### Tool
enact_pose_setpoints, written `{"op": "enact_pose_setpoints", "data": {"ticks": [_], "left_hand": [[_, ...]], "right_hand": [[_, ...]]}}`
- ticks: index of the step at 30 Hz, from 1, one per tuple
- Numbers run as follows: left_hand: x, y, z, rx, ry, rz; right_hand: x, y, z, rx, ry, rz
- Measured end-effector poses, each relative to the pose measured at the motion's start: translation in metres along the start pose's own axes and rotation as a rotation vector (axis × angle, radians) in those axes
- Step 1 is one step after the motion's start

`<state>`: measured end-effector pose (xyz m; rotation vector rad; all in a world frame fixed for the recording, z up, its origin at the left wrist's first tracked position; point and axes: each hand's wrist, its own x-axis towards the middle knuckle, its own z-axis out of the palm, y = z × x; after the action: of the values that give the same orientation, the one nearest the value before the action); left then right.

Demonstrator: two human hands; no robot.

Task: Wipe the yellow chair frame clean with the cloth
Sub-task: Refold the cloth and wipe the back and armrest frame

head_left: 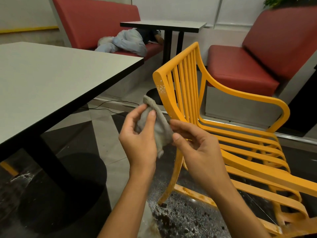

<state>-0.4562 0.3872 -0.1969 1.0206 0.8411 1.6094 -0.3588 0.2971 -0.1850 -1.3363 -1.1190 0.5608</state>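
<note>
Yellow chair frame (162, 86) near table (60, 74) edge, floor (106, 134) gap between, left hand (139, 136) and right hand (200, 146) both pinching cloth (163, 133)

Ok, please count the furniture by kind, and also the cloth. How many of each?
Tables: 2
Red benches: 2
Yellow chair: 1
Grey cloth: 1
Total: 6
A yellow piece at lower left is too cut off to count.
</note>
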Motion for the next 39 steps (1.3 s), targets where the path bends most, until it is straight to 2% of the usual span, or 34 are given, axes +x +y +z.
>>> {"op": "enact_pose_setpoints", "data": {"ticks": [4, 8, 11, 21, 26, 36, 39], "left_hand": [[0.016, 0.001, 0.014, 0.181, -0.051, 0.294], [0.029, -0.009, 0.028, 0.277, -0.042, 0.48], [0.037, -0.018, 0.034, 0.32, -0.058, 0.552], [0.049, -0.033, 0.021, 0.436, -0.064, 0.741], [0.061, -0.024, 0.025, 0.453, -0.017, 0.788], [0.051, -0.043, 0.017, 0.487, -0.129, 0.813], [0.057, -0.032, 0.02, 0.474, -0.099, 0.829]], "right_hand": [[0.0, 0.015, -0.027, -0.206, 0.097, -0.013], [0.007, 0.037, -0.047, -0.59, 0.183, -0.093], [0.012, 0.053, -0.056, -0.687, 0.192, -0.102], [0.016, 0.082, -0.064, -0.56, 0.145, -0.017], [0.016, 0.087, -0.063, -0.492, 0.182, 0.001], [0.015, 0.089, -0.063, -0.453, 0.217, -0.013], [0.015, 0.09, -0.063, -0.453, 0.221, -0.019]]}}
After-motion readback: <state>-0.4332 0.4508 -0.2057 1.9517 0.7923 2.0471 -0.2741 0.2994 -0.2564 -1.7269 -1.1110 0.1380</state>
